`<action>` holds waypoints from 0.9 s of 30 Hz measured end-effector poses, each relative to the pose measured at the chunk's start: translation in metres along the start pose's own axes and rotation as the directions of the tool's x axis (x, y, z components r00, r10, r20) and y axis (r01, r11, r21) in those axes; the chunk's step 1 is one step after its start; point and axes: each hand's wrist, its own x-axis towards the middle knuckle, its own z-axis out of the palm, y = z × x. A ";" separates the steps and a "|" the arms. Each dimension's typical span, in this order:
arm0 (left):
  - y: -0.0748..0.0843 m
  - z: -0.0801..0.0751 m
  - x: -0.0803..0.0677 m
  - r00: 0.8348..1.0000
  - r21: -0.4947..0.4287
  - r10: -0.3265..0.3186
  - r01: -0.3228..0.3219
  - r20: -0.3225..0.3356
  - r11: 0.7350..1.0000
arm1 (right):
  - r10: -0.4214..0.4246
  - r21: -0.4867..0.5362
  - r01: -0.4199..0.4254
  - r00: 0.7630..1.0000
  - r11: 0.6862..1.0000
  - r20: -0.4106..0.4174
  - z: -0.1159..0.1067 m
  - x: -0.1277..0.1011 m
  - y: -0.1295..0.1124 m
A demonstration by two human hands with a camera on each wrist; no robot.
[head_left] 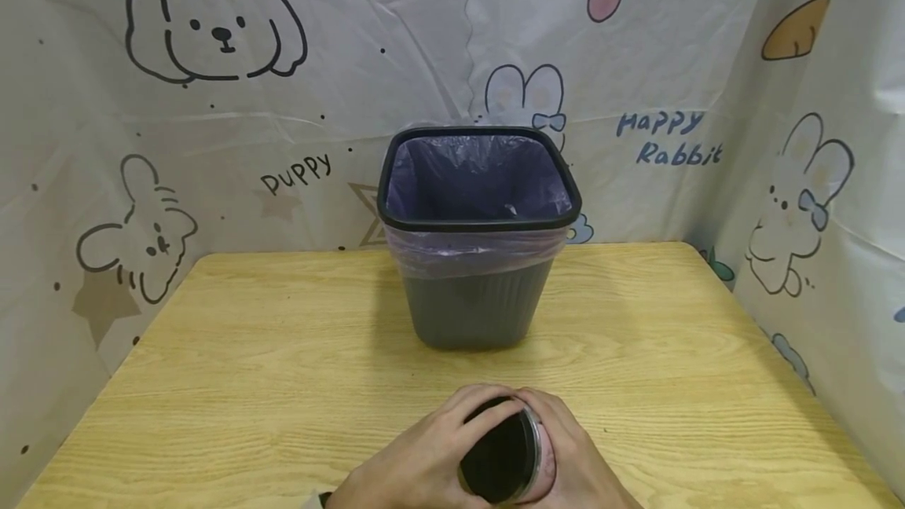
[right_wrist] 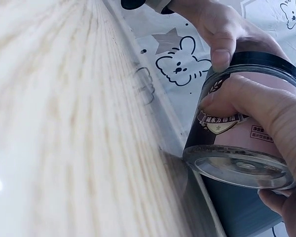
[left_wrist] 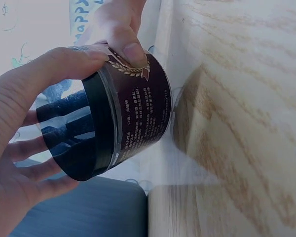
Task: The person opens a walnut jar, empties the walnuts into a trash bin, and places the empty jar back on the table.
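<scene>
From the head view, both hands clasp a clear plastic jar at the counter's near edge, before a lined wastebasket. Left wrist: the left hand wraps the black lid. Right wrist: the right hand grips the labelled body; it looks rigid, smooth and light, best held around the wall.

The jar is clear, glossy plastic with a smooth printed label, and its black lid looks like smooth plastic with a slight shine. The table has a light wood-grain surface, smooth and matt. At 12 o'clock from the jar, the bin is dark matt plastic with ribs, lined with a thin, shiny purple plastic bag.
</scene>
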 end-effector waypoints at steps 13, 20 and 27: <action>-0.001 0.001 0.000 1.000 0.019 0.011 -0.011 0.006 1.000 | -0.008 0.001 0.008 1.000 1.000 -0.025 0.000 0.001 -0.001; -0.002 0.002 0.000 0.998 0.054 0.057 -0.055 -0.032 0.997 | -0.003 -0.006 0.003 1.000 1.000 -0.025 0.000 0.001 0.000; -0.003 0.003 0.000 0.998 0.040 0.051 -0.049 -0.036 0.998 | -0.001 -0.011 0.001 1.000 1.000 -0.025 0.000 0.000 0.000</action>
